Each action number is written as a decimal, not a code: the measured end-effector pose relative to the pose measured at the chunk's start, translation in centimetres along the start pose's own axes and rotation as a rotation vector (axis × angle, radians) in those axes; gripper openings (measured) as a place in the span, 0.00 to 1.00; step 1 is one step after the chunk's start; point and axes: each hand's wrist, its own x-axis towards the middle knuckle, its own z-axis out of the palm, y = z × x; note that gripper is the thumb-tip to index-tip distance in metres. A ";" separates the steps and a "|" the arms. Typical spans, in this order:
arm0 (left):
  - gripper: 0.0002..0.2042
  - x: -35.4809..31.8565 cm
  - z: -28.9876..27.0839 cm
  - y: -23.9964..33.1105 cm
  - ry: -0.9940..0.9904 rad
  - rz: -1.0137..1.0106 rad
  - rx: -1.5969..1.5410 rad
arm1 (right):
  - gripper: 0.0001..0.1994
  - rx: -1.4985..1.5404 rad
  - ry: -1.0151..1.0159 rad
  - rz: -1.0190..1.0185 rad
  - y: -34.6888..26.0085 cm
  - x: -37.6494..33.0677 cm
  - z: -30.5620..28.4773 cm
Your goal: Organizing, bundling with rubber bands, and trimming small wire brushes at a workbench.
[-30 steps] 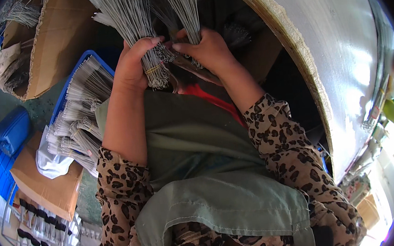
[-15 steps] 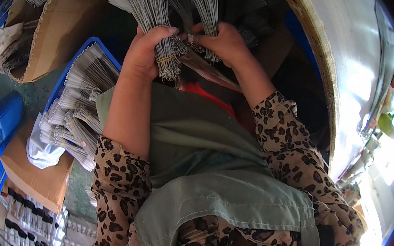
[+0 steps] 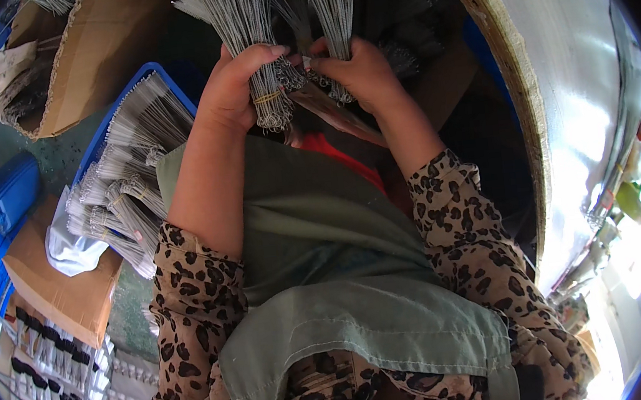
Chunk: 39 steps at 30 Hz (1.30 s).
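Grey wire bundle (image 3: 245,22) stands upright before the chest, clasped tight in the left hand (image 3: 236,88) near its looped, banded end. The right hand (image 3: 358,73) grips a second wire bundle (image 3: 333,6) just beside. A blue crate (image 3: 162,80) of similar bundles sits left.

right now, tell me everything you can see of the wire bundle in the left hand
The wire bundle is a thick sheaf of thin grey metal-looking wires, fanning out away from the person. A yellowish band cinches it near its small looped ends. The left hand grips it around the banded part, thumb across the front. The right hand holds a second, similar bundle just beside it.
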 end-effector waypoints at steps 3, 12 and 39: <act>0.22 0.5 -1.2 -0.1 -0.040 -0.007 0.052 | 0.13 0.146 -0.008 0.014 0.1 -0.1 0.9; 0.29 -0.6 -0.3 -0.1 -0.216 -0.035 0.038 | 0.11 0.105 0.080 -0.055 0.0 -2.1 0.4; 0.18 0.3 -0.5 -2.5 -0.290 -0.331 -0.174 | 0.14 0.722 0.179 0.241 2.3 -1.7 -1.2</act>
